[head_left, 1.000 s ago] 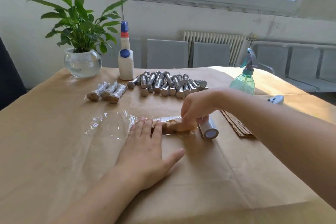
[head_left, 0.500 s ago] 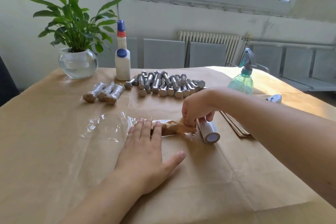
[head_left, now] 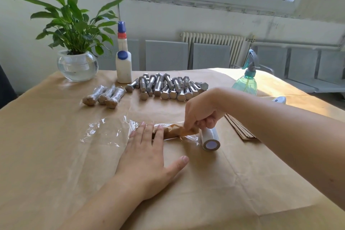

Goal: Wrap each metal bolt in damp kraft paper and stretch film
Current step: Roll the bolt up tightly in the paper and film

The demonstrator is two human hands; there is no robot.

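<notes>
From the head view we see our left hand [head_left: 147, 157] lying flat on the kraft-paper-covered bench [head_left: 56, 164], fingers straight, pressing the left end of the brown paper-wrapped bolt [head_left: 175, 132] near the bench's middle. Our right hand [head_left: 202, 113] has its fingers curled, pinching the crumpled right end of that parcel. The clear stretch film sheet [head_left: 106, 132] spreads out to the left under the parcel, and the small white film roll [head_left: 210, 139] lies just beside the parcel's right end (touching the right hand's curled fingers, as far as we can tell). Toward the far edge lie the pile of bare silver hex bolts [head_left: 166, 87] and three film-wrapped finished bolts [head_left: 103, 96]; a stack of cut kraft paper sheets [head_left: 240, 129] sits right of the roll.
</notes>
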